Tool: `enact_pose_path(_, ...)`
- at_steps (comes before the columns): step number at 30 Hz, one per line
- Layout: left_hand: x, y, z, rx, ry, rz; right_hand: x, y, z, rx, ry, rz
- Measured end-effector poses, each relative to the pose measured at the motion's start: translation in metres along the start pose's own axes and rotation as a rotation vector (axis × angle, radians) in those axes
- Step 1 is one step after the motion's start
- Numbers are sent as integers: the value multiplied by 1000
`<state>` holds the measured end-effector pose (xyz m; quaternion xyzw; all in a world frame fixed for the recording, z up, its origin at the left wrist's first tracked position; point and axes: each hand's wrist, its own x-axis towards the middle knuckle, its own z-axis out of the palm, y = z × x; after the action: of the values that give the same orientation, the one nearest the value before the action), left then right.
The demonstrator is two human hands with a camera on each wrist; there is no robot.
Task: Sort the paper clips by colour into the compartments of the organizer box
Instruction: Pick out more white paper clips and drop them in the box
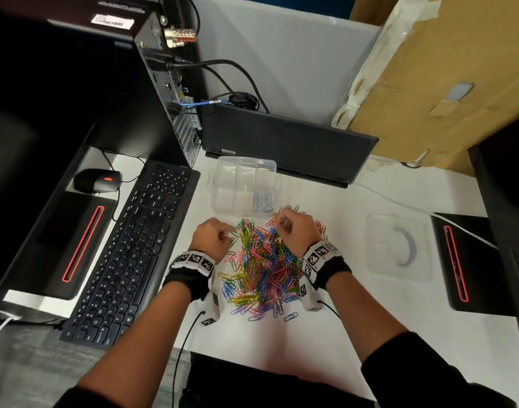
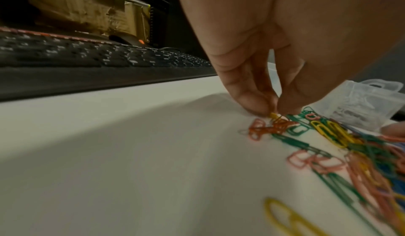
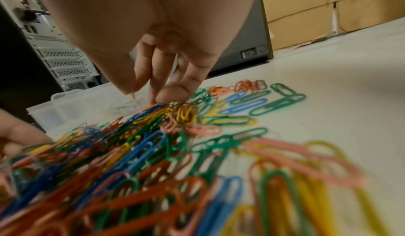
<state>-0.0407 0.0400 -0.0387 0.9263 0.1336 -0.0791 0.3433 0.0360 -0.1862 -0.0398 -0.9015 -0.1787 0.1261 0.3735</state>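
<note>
Both hands are working at the far edge of the paper clip pile point(image 1: 261, 266), the side nearest the organizer box point(image 1: 243, 184). The left hand point(image 1: 212, 238) is pinching a yellow clip point(image 2: 274, 115) between thumb and forefinger, right at the pile's left fringe, with the other fingers curled behind. The right hand point(image 1: 295, 229) is curling its fingers down onto the pile's far end; a thin yellow tip is poking out beside its thumb, so it appears to be holding 1 clip already while reaching for more.

The box is sitting just beyond the pile, with white clips point(image 1: 263, 200) filling only 1 compartment, so the sorting looks barely begun.

The risk I see is tangling: the pinched yellow clip is lying against orange ones point(image 2: 266, 129), and lifting it could be dragging a hooked neighbour along into the wrong compartment. A loose pinch could also be dropping it back.

Only the head view is showing the whole box and its lid point(image 1: 399, 245), lying apart to the pile's right. Only the left wrist view is showing the pinch itself.
</note>
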Motion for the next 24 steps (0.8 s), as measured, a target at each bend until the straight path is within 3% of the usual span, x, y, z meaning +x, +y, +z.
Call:
enact_pose_path(4,-7,-5,1,101,23,39,-13,8,-10,135,61,72)
enact_pose_path(7,-10,-6,0,84,51,32,-16,15,-29,372,191,246)
enact_pose_path(11,-11,-1,-1,18,60,2,-20,20,-48,731,253,398)
enact_pose_path(17,-17,5,7,-155,34,-146,-32,17,-50,868,310,462)
enact_pose_path(24,-19,23,13,-62,63,-150,-44,16,-42,979,260,459)
